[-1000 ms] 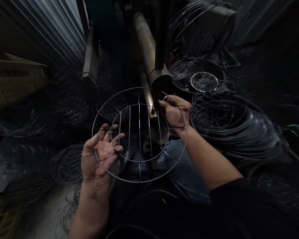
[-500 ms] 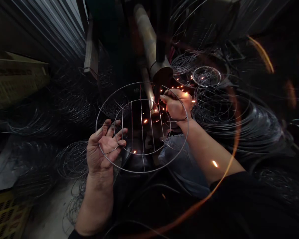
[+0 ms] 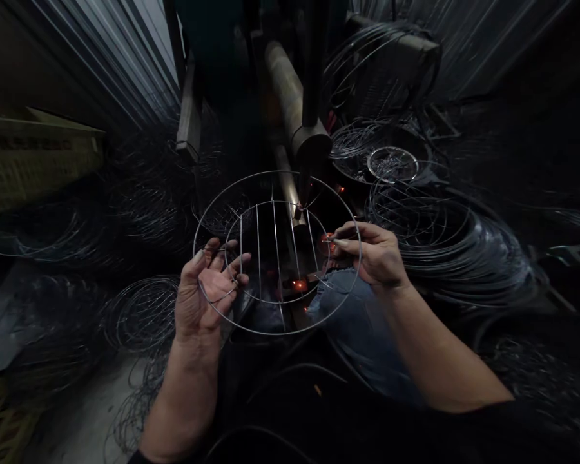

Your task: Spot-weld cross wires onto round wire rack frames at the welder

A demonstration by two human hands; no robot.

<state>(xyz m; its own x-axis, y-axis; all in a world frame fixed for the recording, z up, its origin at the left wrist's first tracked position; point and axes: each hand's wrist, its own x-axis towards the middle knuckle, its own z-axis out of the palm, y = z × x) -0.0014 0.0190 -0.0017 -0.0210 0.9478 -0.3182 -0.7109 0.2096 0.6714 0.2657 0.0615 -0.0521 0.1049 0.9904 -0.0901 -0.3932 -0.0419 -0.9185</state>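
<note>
Wire coils fill the dim bg to R of the lower rod; via head cam I see the wire rack at the rod's tip, contact unclear; L hand, L of rod, loosely clasped on rack's edge; R hand, R of rod, pinching a rack spoke; caution: slack L hold may let rack tilt; hot spatter below rod could burn fingers or jeans.

The left hand faces palm up, fingers loosely curled, thumb raised apart, its bare left forearm rising steeply. Opposite, the right hand pinches thumb towards forefinger, its right forearm slanting inward.
</note>
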